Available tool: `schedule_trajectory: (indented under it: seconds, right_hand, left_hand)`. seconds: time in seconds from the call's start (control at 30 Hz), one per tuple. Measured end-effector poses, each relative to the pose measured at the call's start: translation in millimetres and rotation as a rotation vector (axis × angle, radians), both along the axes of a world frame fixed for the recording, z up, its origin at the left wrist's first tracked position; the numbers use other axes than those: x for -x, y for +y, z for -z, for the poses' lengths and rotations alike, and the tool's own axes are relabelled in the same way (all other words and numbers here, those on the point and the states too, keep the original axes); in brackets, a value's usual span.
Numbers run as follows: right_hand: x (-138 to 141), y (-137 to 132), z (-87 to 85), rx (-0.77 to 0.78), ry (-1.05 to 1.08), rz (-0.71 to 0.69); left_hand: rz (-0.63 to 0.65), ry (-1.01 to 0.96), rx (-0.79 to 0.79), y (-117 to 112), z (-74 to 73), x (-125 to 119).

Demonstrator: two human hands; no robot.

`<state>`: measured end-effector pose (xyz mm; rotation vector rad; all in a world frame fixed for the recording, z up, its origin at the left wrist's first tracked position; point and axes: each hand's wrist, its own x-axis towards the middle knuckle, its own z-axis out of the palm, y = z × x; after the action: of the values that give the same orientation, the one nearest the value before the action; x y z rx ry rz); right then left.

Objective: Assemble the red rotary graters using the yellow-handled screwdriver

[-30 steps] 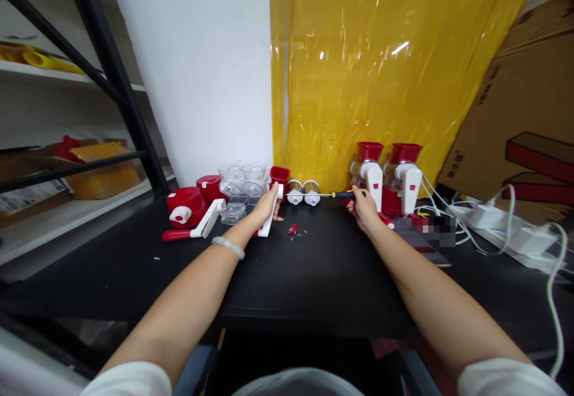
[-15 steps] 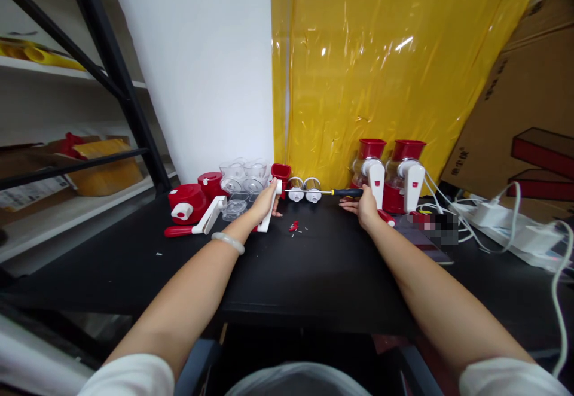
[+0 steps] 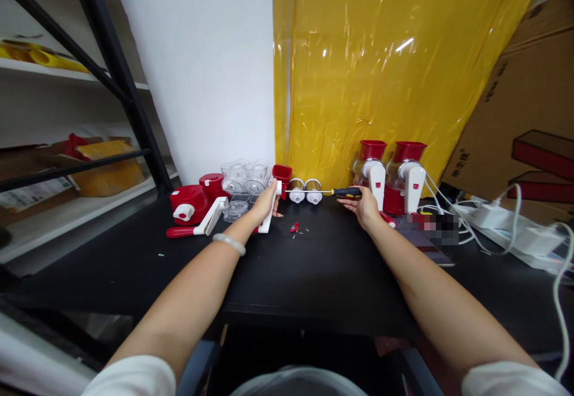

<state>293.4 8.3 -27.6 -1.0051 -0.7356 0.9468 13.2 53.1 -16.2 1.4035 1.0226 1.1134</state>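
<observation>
My left hand (image 3: 265, 203) is closed around a white crank handle (image 3: 266, 224), which hangs down below the fingers. In my right hand (image 3: 366, 207) is a screwdriver (image 3: 344, 192) with a black and yellow grip, held level. Its long shaft reaches left to the crank's white upper end; the exact tip contact is too small to make out. Behind the shaft are two drum pieces (image 3: 313, 192) with white ends, and a red hopper (image 3: 282, 173) is close to my left fingers. A small red piece (image 3: 295, 227) and several tiny screws lie below on the black table (image 3: 314, 276).
Red bases (image 3: 191, 201), another crank (image 3: 208, 219) and clear plastic parts (image 3: 244, 177) stand at left. Two assembled red-and-white rotary graters (image 3: 371, 168) are at right, near a tablet (image 3: 426, 243), white cables and a power strip (image 3: 524, 240). A black shelf frame (image 3: 112, 67) borders the left.
The view has shifted very slightly. Both hands keep their holds, and the screwdriver stays in line with the crank's end; the right fingers shift a little on its grip.
</observation>
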Motion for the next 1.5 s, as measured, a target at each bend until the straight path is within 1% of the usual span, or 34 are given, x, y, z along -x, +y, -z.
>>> schedule_trajectory:
  seconds: [0.23,0.47,0.57,0.73,0.87,0.93,1.0,1.1,1.2,1.33,1.43,1.5]
  right_hand:
    - [-1,-2,-4.2,-0.025,-0.085,0.008]
    - [-8,7,5.4,-0.05,-0.141,0.064]
    - [-10,9,7.9,-0.015,-0.206,0.121]
    - [-11,5,6.2,0.097,-0.381,0.238]
    - [-12,3,4.6,0.152,-0.459,0.275]
    - [-11,3,3.5,0.158,-0.426,0.27]
    - [-9,3,1.4,0.167,-0.334,0.244]
    - [-7,1,-2.9,0.204,-0.157,0.136]
    - [-5,-1,-5.8,0.184,-0.04,0.047]
    - [-4,-1,-4.9,0.084,0.009,0.05]
    - [-4,1,-1.4,0.003,-0.005,0.044]
    - [-6,3,1.1,-0.018,-0.023,0.032]
  left_hand:
    - [0.001,0.022,-0.026,2,0.0,0]
    - [0.016,0.048,-0.038,4,3.0,1]
    - [0.029,0.057,-0.047,3,4.2,1]
    - [0.042,0.076,-0.053,1,4.2,0]
    - [0.053,0.074,-0.067,0,2.3,1]
    - [0.056,0.068,-0.085,0,1.3,1]
    - [0.058,0.066,-0.101,0,1.2,1]
    - [0.061,0.071,-0.104,1,3.1,2]
    - [0.058,0.076,-0.092,3,5.8,2]
    - [0.046,0.071,-0.078,4,6.2,3]
    - [0.051,0.059,-0.071,0,4.3,3]
    - [0.058,0.052,-0.071,-2,3.1,2]
